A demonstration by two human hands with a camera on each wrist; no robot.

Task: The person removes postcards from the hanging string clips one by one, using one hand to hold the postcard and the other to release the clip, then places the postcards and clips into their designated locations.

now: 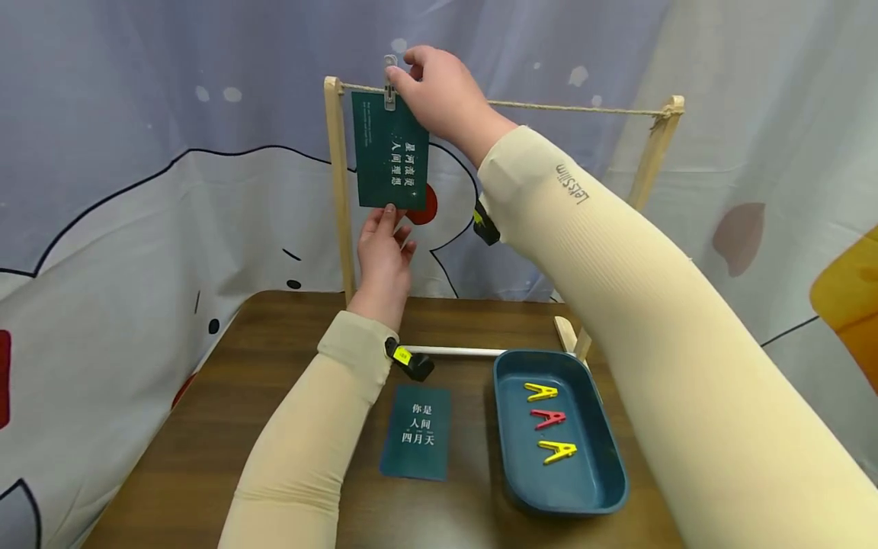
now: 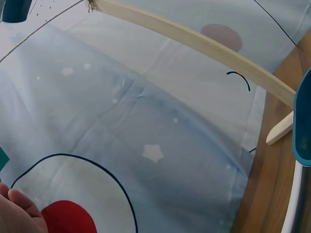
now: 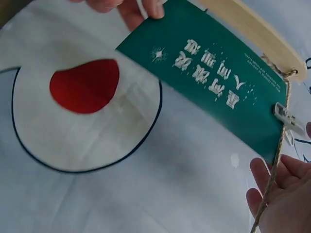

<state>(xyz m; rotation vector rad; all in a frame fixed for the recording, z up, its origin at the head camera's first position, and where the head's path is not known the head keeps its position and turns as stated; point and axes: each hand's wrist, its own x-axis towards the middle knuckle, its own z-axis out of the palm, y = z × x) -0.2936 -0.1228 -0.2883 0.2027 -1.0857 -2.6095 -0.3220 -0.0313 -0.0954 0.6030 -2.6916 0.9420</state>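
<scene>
A dark green card (image 1: 384,152) with white Chinese characters hangs sideways from a rope line (image 1: 549,107) near the wooden left post. At its top a pale clip (image 1: 389,97) grips the card on the line. My right hand (image 1: 449,95) is at the clip, its thumb touching the handle and the index fingertip apart from it. In the right wrist view its other fingers spread loosely behind the rope. My left hand (image 1: 386,259) pinches the card's bottom edge, thumb in front. Only part of that hand shows in the left wrist view.
Another green card (image 1: 417,435) lies on the brown table (image 1: 288,427). To its right stands a blue tray (image 1: 604,499) holding two yellow clothespins (image 1: 542,392) and a red clothespin (image 1: 547,418). The wooden right post (image 1: 655,149) holds the rope's other end. A patterned curtain hangs behind.
</scene>
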